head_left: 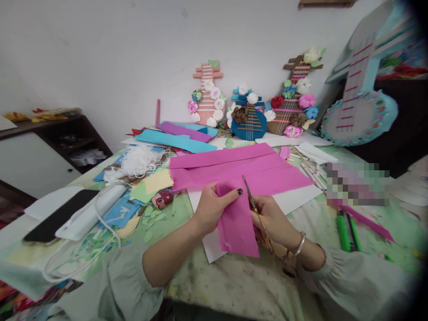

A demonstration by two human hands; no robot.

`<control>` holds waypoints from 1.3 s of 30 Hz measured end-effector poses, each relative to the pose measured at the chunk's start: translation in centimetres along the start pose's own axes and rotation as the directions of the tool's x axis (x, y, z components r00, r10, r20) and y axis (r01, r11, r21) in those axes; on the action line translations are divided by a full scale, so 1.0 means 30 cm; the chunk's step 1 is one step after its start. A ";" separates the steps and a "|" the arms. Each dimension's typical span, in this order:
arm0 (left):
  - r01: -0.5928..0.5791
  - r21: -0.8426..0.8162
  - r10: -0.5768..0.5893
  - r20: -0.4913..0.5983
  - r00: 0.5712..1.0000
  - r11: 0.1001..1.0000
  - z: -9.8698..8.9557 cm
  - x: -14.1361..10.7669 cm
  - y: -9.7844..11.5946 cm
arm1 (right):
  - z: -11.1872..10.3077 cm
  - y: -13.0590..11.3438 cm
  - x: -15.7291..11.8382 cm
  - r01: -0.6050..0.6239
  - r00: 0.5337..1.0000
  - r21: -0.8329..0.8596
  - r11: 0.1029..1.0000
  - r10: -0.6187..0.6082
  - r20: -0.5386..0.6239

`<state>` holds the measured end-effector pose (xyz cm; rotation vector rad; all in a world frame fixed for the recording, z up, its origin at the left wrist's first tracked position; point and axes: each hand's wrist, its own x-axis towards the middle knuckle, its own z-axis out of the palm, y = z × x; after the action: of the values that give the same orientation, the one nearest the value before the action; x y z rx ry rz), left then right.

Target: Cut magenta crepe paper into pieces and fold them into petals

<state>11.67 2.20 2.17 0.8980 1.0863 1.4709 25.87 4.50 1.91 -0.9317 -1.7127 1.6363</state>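
A narrow piece of magenta crepe paper [236, 232] hangs from my left hand [214, 205], thumb on top and fingers behind it. My right hand [272, 218] is closed around a pair of scissors [251, 198] with ornate gold-coloured handles. Their blades point up and away along the right edge of the piece; whether they are parted I cannot tell. Just beyond both hands lies a large sheet of magenta crepe paper [214, 167], with a fold along its far side. White paper [301, 198] shows from beneath it.
Paper lutes decorated with flowers, one pink [207, 107] and one blue [249, 127], lean on the wall. Tangled white string [142, 160], yellow paper [155, 183] and a black phone [62, 216] lie left. Green-handled tools [343, 232] and a magenta strip [368, 220] lie right.
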 end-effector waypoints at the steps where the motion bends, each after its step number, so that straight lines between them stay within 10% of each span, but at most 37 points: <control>1: -0.001 -0.001 0.001 0.001 1.000 1.000 0.000 0.000 0.000 | 0.002 -0.003 -0.001 -0.004 1.000 0.005 1.000 0.004 -0.001; 17: 0.054 0.056 -0.061 0.132 0.989 0.997 -0.042 0.022 0.048 | -0.077 -0.008 0.006 -0.006 1.000 -0.047 0.999 0.006 -0.014; 26: 0.145 0.188 -0.196 0.292 0.936 0.971 -0.104 0.047 0.101 | -0.192 -0.037 -0.028 -0.038 0.923 -0.125 0.991 0.083 0.377; 39: 0.146 0.185 -0.212 0.417 0.884 0.972 -0.097 0.052 0.073 | -0.171 -0.026 -0.020 -0.105 0.880 -0.240 0.965 0.203 0.429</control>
<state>8.00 3.17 3.34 1.1342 0.9202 0.9795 30.29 7.02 3.09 -0.8455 -2.2095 1.9176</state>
